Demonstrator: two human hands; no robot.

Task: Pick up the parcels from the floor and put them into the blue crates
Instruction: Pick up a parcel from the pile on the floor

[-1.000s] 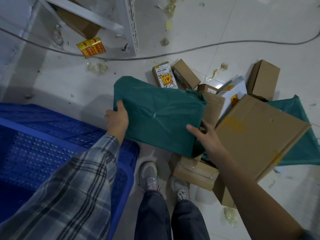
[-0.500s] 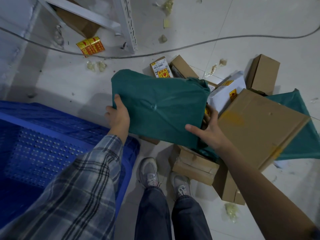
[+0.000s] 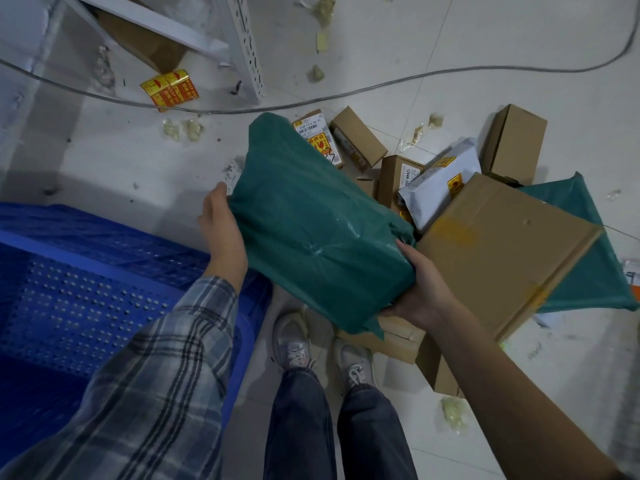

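My left hand (image 3: 221,233) grips the green parcel's (image 3: 311,230) 9 o'clock edge | my right hand (image 3: 419,289) cups its 4 o'clock corner, fingers curled under | parcel lifted off the floor, at 3 o'clock of the blue crate (image 3: 104,258) | cardboard box (image 3: 502,251) just beyond, at 3 o'clock.

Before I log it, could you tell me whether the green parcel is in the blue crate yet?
Not yet. Both hands, left and right, hold the green parcel in the air beside the blue crate.
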